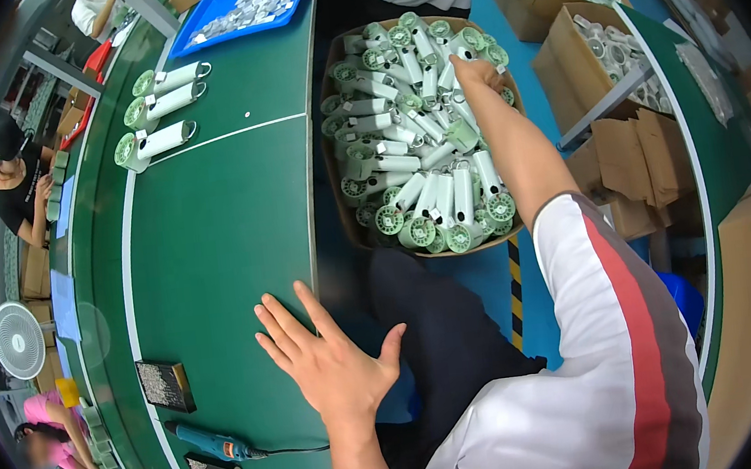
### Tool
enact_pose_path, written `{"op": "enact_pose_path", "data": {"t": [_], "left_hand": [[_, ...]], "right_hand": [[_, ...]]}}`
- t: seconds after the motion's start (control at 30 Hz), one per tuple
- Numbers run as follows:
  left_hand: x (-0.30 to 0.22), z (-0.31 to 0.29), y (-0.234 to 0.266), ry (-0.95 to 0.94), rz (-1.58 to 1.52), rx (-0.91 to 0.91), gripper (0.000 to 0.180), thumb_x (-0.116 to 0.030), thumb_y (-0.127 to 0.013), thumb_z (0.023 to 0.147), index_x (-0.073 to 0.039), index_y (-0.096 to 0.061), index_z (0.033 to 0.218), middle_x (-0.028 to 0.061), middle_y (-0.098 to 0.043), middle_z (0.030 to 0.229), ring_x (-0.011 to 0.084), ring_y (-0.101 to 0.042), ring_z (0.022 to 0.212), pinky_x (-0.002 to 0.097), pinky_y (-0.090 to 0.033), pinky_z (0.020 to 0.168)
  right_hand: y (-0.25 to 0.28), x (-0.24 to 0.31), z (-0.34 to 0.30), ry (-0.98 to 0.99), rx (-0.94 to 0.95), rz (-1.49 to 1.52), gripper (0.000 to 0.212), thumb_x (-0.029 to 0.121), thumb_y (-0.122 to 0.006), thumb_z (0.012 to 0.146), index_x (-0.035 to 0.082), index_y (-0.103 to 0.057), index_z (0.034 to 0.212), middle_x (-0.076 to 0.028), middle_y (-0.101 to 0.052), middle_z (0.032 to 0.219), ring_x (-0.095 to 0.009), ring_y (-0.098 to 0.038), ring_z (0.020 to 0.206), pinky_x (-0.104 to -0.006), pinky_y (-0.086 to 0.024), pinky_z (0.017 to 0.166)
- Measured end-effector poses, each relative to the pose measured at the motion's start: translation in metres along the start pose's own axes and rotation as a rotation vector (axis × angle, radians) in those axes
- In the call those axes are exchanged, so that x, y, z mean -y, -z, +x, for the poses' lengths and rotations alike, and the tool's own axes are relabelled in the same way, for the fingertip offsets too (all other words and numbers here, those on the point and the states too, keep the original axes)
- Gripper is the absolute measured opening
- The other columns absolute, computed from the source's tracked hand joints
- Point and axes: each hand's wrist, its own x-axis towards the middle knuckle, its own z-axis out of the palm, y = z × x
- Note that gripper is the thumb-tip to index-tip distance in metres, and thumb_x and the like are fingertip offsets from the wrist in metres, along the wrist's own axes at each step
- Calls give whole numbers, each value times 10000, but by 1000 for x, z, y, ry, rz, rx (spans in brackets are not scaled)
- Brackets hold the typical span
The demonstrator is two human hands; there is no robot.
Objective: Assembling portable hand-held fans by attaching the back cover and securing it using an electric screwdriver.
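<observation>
My left hand (336, 359) is spread flat over the near edge of the green worktable (224, 278), fingers apart and holding nothing. My right arm stretches out to a large cardboard box (519, 100) beside the table. There my right hand (476, 77) is closed at the far right of a pile of white-and-green handheld fans (423, 124). Its fingers curl onto one handheld fan (468, 40), though part of the grip is hidden. Three similar fans (165, 101) lie in a row at the table's far left.
A teal electric screwdriver (214, 442) with a black cord lies between two boxes of screws (167, 385). At the far end stands a blue tray (190, 41) of small grey parts. More cartons (577, 58) of parts stand on the right. Other people work across the line.
</observation>
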Motion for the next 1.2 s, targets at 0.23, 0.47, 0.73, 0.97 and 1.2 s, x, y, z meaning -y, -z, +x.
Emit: {"op": "enact_pose_path", "data": {"t": [0.23, 0.47, 0.73, 0.97, 1.2], "left_hand": [[3, 3, -1, 14, 0, 21, 1271, -734, -754, 714, 44, -270, 1596, 398, -253, 1592, 549, -197, 1517, 639, -177, 1211], [4, 6, 0, 3, -16, 56, 1264, -738, -741, 731, 60, -273, 1591, 408, -238, 1595, 564, -186, 1515, 651, -164, 1207], [5, 9, 0, 28, -12, 97, 1258, -768, -709, 748, 62, -279, 1590, 403, -216, 1605, 556, -171, 1522, 657, -155, 1207], [7, 8, -1, 12, -31, 85, 1241, -774, -690, 763, 64, -290, 1586, 401, -222, 1603, 556, -176, 1520, 663, -157, 1203], [6, 6, 1, 21, -3, 84, 1220, -768, -682, 774, 62, -300, 1584, 398, -232, 1602, 555, -187, 1519, 660, -166, 1203]], "right_hand": [[-41, 37, 6, -208, 15, -6, 675, 632, -754, 781, 79, -780, 1166, -157, -664, 1343, -357, -488, 1314, -496, -421, 1107], [-81, 31, 29, -258, -118, -62, 717, 654, -752, 775, 44, -766, 1152, -226, -598, 1313, -345, -507, 1236, -484, -432, 1056], [-173, 20, 136, -328, -24, 64, 694, 724, -652, 815, 143, -711, 1192, -237, -587, 1318, -375, -495, 1252, -556, -330, 1095], [-159, 16, 140, -5, 127, -297, 733, 723, -587, 865, 140, -691, 1297, -146, -635, 1377, -333, -565, 1283, -518, -377, 1103], [-111, 23, 76, 81, 168, -287, 808, 715, -615, 858, 94, -672, 1372, -157, -622, 1442, -322, -612, 1309, -453, -471, 1094]]}}
